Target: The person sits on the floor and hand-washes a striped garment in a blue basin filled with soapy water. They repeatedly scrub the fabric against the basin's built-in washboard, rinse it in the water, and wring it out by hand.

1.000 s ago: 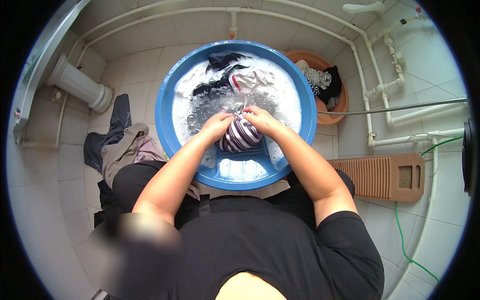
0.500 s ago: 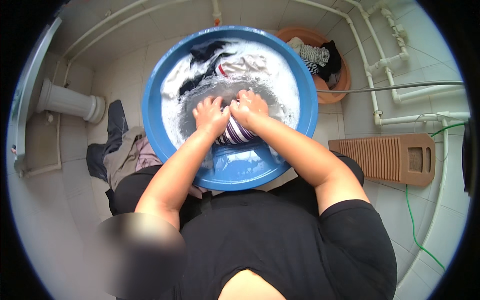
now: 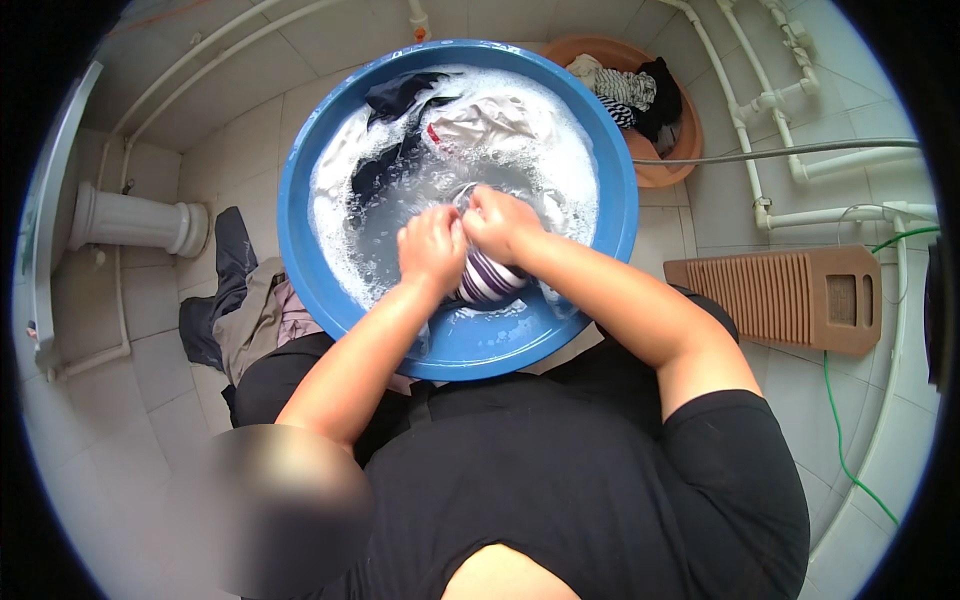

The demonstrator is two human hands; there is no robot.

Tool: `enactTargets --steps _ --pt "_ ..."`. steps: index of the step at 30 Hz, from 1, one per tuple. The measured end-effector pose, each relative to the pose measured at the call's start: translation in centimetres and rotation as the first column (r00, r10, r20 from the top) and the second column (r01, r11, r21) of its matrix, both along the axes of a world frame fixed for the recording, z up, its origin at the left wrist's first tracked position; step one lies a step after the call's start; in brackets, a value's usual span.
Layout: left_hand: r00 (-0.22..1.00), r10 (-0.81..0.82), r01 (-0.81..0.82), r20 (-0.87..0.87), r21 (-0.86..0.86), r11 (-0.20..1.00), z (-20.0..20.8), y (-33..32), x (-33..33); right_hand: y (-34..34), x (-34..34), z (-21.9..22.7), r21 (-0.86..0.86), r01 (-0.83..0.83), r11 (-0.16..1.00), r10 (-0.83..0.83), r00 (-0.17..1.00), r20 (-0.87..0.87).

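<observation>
In the head view, the left hand (image 3: 433, 245) and the right hand (image 3: 500, 225) meet over the near half of a round blue tub (image 3: 480, 362), side by side with knuckles up. Both are curled closed on a striped cloth (image 3: 490, 280), dark purple and white, which bulges out below them toward the person (the fingertips are hidden, and the upper end of the cloth is blurred). The cloth is inside the tub, on its near side, at the edge of the greyish water (image 3: 390, 235).

White foam (image 3: 565, 130) rings the water. Beyond the hands, a dark garment (image 3: 375, 172) and a pale garment with a red patch (image 3: 485, 122) lie partly in the suds.

Behind the tub to the right, an orange basin (image 3: 692, 168) holds more clothes (image 3: 630, 92). A brown washboard (image 3: 745, 298) lies near the person's right side; a beige garment (image 3: 250, 325) lies left of the tub.
</observation>
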State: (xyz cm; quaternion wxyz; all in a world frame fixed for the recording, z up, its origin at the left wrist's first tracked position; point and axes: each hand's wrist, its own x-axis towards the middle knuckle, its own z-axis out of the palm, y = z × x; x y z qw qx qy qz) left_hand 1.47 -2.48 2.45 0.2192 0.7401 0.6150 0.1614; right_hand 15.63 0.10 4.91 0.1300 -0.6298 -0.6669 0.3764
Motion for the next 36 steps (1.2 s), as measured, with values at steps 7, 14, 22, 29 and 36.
enactTargets --steps 7,14,22,29,36 --pt "0.973 0.224 -0.196 0.063 -0.295 0.935 0.8 0.7 -0.8 1.7 0.1 1.9 -0.135 -0.073 0.988 0.093 0.985 0.143" --pt "0.942 0.064 -0.115 0.328 0.138 0.984 0.6 -6.3 0.3 -6.3 0.5 1.2 0.702 -0.059 0.709 0.221 0.965 -0.142" --pt "0.981 0.176 -0.182 -0.080 -0.064 0.981 -0.4 2.0 0.0 0.8 -0.9 -0.2 0.138 0.141 0.980 -0.171 0.956 0.239" --pt "0.865 0.029 -0.098 0.501 0.112 0.989 1.4 -4.4 -0.2 -6.4 1.1 0.7 0.591 -0.020 0.807 0.172 0.964 -0.202" --pt "0.987 0.156 -0.152 -0.046 0.074 0.986 -0.3 2.0 0.5 0.2 -0.7 -2.0 0.233 0.175 0.957 -0.169 0.985 -0.045"
